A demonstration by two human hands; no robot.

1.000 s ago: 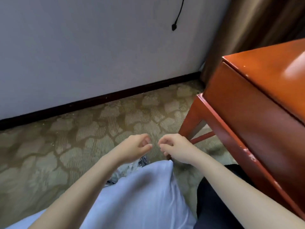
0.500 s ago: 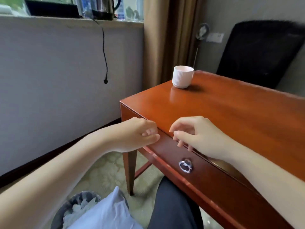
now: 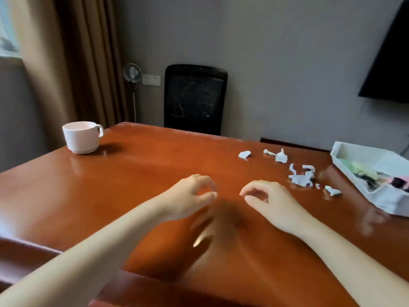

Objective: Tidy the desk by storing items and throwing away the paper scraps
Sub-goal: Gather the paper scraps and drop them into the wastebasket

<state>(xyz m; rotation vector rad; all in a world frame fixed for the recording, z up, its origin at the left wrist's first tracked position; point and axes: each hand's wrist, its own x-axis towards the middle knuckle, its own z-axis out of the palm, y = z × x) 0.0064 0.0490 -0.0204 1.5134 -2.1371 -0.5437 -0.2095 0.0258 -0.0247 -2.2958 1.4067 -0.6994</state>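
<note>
Fingers (image 3: 205,180) of the left hand (image 3: 186,197) are loosely curled, the thumb tip close to the index tip, and they hold nothing. The right hand (image 3: 273,203) is curled in the same loose way, thumb and index apart, also holding nothing. Both hands hover over the desk (image 3: 124,187), well to the left of the white tray (image 3: 363,151), the right hand the nearer to it.

The tray sits at the desk's right side, partly cut off by the frame. The coloured items inside it are too blurred to make out. Paper scraps (image 3: 299,179) lie scattered on the wood just left of the tray, between it and the right hand, in a loose line from level with the tray's far corner to level with its near one. None touches the tray wall. A stretch of bare wood separates the right hand from the nearest scraps.

A white cup (image 3: 80,137) stands upright far to the left of the tray, close to the desk's left edge, its handle turned toward the tray. Past the desk's far edge, left of the tray, a black chair (image 3: 194,98) stands against the wall.
</note>
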